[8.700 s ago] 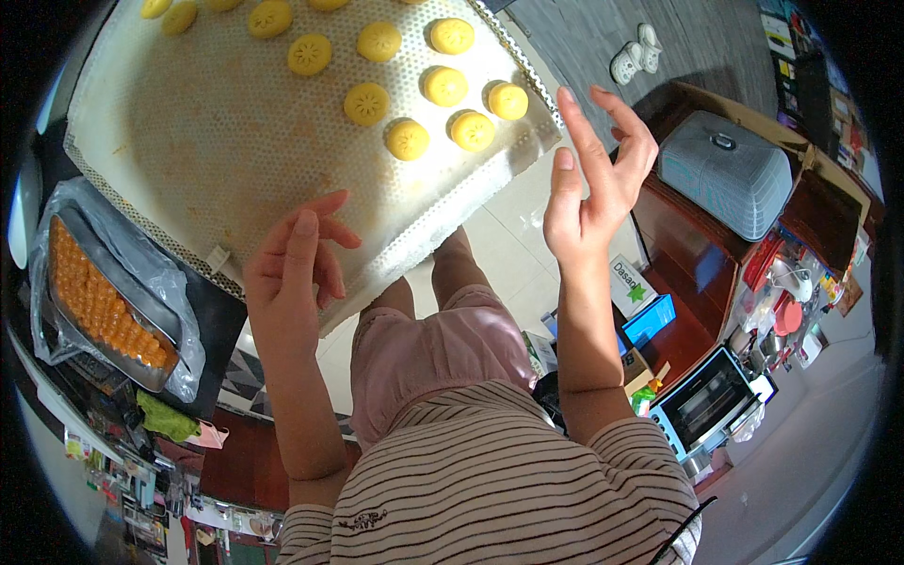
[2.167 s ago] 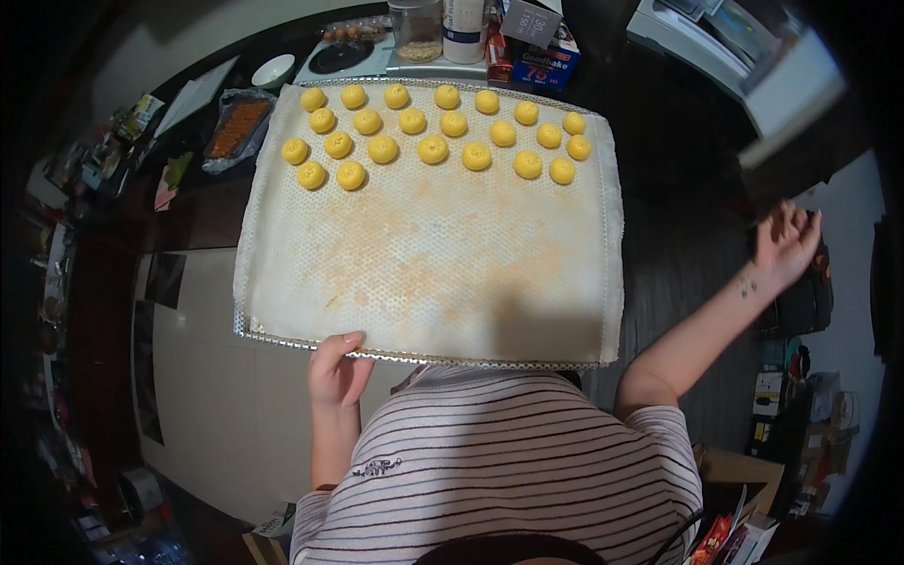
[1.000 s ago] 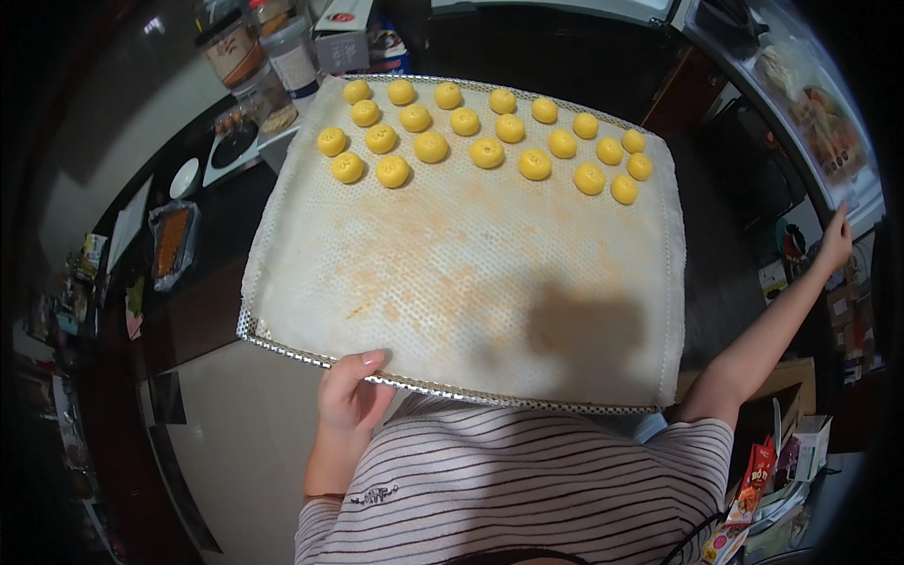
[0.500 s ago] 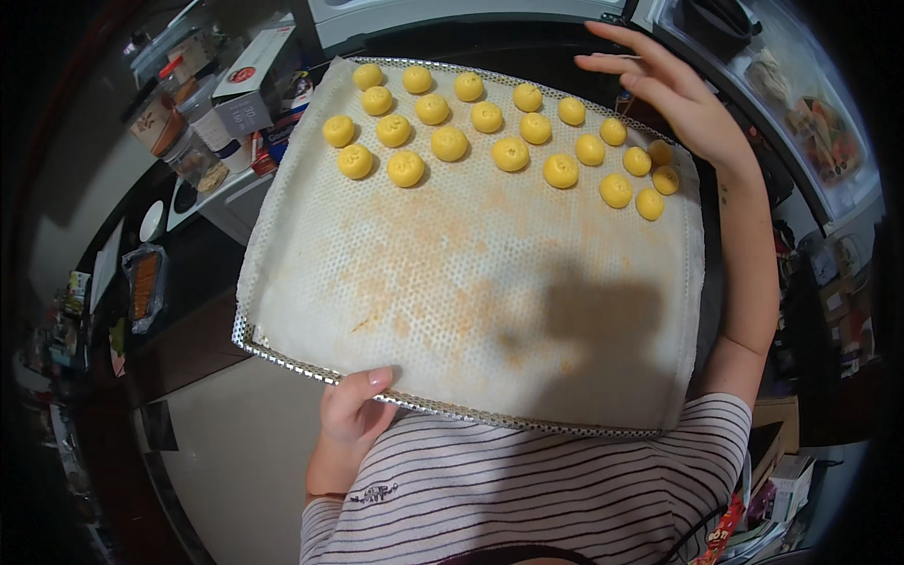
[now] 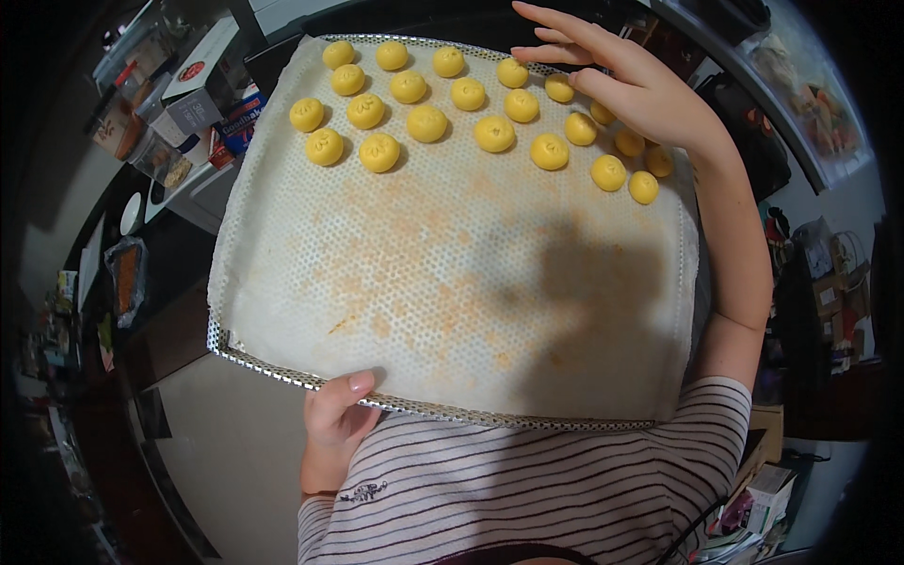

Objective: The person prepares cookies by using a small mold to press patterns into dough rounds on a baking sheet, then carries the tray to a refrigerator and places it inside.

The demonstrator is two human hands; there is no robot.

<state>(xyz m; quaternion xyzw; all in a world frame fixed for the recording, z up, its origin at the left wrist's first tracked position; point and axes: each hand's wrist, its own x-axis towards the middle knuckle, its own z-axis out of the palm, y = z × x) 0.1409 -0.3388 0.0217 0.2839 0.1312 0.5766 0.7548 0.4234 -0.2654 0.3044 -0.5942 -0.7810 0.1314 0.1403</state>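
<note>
A perforated metal baking tray spans the middle of the view, pressed against my striped shirt. A stained white liner covers its surface. Several round yellow dough balls sit in loose rows across its far half, some with small marks on top. At the near edge, left of centre, my left hand grips the tray rim with its thumb on top. My right hand reaches over the far right, fingers stretched out, above the dough balls there. Its thumb is close to one ball; I cannot tell whether it touches. The hand partly hides several others.
On a dark counter at left stand clear storage containers and a box. A plastic-wrapped brown item lies nearer. A refrigerator shelf shows at far right. Boxes are stacked at lower right, and pale floor lies below left.
The tray, with my left hand on it, has shifted a little left and up in the view. My right hand has moved left, over the far-right dough balls.
</note>
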